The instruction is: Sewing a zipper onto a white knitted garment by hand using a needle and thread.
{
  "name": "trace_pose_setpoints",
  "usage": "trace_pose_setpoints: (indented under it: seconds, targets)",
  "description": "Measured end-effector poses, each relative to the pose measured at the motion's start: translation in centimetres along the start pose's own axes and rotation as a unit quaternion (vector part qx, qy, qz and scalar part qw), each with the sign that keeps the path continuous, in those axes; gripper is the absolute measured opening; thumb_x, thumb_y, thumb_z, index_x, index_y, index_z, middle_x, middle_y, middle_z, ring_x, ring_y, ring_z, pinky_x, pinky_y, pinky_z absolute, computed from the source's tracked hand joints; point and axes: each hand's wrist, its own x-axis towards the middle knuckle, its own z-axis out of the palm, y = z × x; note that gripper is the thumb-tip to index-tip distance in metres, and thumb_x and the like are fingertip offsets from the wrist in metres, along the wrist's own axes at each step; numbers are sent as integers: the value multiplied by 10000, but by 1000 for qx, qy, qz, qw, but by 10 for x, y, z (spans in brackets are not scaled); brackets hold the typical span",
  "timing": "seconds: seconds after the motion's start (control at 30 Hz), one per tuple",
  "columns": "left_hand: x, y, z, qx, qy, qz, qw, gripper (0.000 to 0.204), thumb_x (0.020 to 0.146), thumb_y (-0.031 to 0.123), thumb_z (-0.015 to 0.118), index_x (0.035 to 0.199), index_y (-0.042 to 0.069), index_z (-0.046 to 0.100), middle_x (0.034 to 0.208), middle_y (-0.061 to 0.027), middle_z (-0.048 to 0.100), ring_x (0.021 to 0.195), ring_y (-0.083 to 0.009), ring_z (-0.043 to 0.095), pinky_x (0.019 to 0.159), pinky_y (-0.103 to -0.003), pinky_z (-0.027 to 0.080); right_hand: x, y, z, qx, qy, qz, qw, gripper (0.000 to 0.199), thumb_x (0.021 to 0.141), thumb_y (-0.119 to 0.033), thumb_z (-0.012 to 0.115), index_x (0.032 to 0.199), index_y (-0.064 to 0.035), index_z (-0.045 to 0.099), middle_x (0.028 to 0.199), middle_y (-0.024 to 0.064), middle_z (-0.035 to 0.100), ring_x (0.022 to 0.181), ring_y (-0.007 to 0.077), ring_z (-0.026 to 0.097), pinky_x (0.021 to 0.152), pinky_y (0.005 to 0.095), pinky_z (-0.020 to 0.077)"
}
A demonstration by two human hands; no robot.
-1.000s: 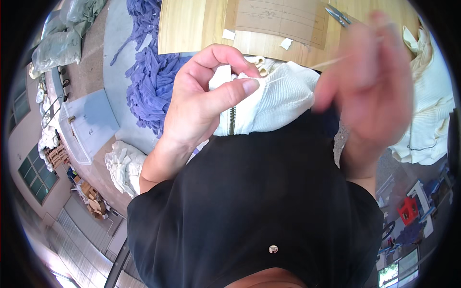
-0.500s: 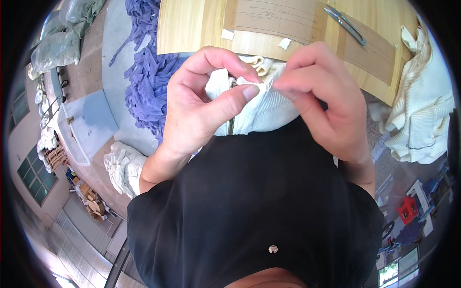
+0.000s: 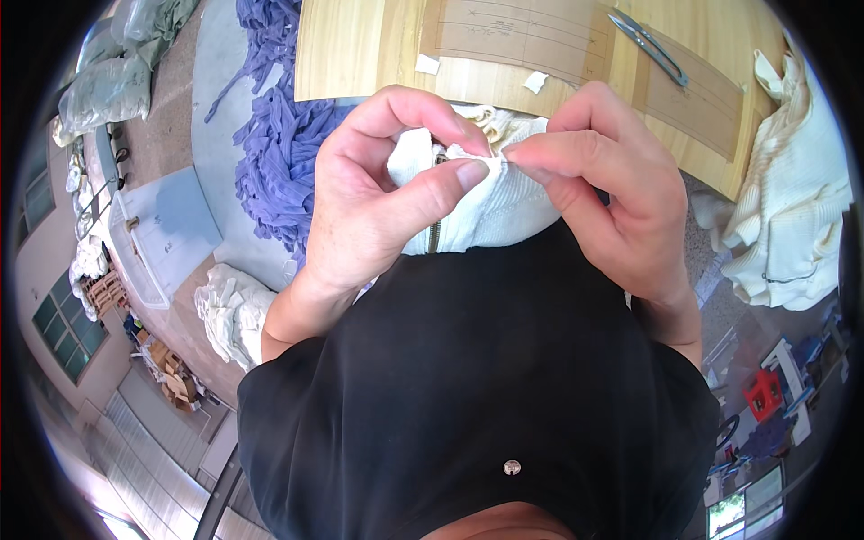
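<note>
A white ribbed knit garment point(image 3: 504, 211) with a metal zipper point(image 3: 435, 236) lies between my body and the wooden table. My left hand point(image 3: 378, 175) pinches an edge of it between thumb and forefinger. Close beside those fingertips, my right hand point(image 3: 612, 180) is closed in a pinch at the same edge. Whether it grips the cloth itself or a fine thread there is too small to tell. Folded cream fabric point(image 3: 490, 121) shows just behind the fingers.
On the wooden table point(image 3: 360, 54) lie brown card patterns point(image 3: 522, 36), thread snips point(image 3: 650, 49) and small white scraps point(image 3: 535, 83). Purple fabric strips point(image 3: 283, 162) are heaped at the left. More white garments point(image 3: 783, 207) hang over the table's right side.
My right hand's fingertips have moved slightly left, closer to my left fingertips at the garment edge. My left hand has barely moved and keeps its pinch.
</note>
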Motion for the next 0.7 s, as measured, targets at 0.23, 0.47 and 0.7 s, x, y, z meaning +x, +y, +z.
trace_pose_setpoints:
  seconds: [0.23,0.47,0.7]
  targets:
    - [1,1,1,18,3,-6,1000,205,733,-86,614,894,17,544,861,-41,587,833,-97,549,758,-216,443,1,4,1,10,6,-7,1000,141,751,58,600,865,-20,628,743,51,478,648,146,475,547,225,351]
    - [1,-1,9,77,12,21,997,214,731,-75,627,911,6,544,864,-32,584,835,-81,540,748,-201,436,3,-6,7,41,31,17,999,165,743,79,593,875,-20,592,791,65,520,659,148,489,550,230,367]
    - [-2,1,13,111,46,8,993,221,728,-53,643,919,6,550,863,-23,587,834,-75,526,750,-203,425,9,1,9,-45,54,-131,989,95,810,31,535,894,-7,513,838,68,547,652,140,521,529,216,386]
